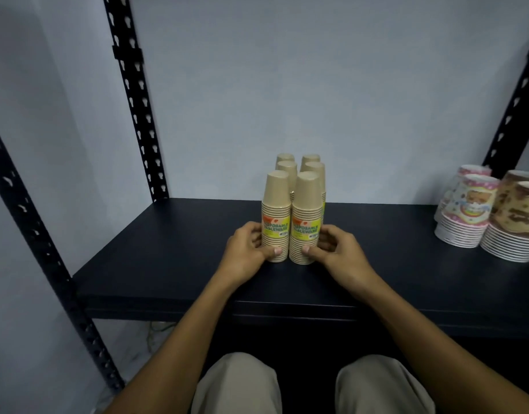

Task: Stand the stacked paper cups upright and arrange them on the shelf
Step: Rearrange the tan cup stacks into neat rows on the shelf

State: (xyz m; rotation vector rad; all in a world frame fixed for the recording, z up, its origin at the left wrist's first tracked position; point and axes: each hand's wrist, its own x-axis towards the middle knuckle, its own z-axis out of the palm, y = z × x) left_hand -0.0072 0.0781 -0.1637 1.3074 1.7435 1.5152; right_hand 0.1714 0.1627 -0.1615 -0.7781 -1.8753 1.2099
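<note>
Several tan paper-cup stacks stand upright, mouths down, in two rows on the black shelf. The front left stack and front right stack carry yellow labels and touch side by side. My left hand wraps the base of the front left stack, thumb across its front. My right hand grips the base of the front right stack the same way. Behind them, the back stacks show only their tops.
Printed paper-cup stacks stand at the shelf's right end: a pink cartoon one and a brown one. Black perforated uprights frame the shelf at left and right. A pale wall lies behind.
</note>
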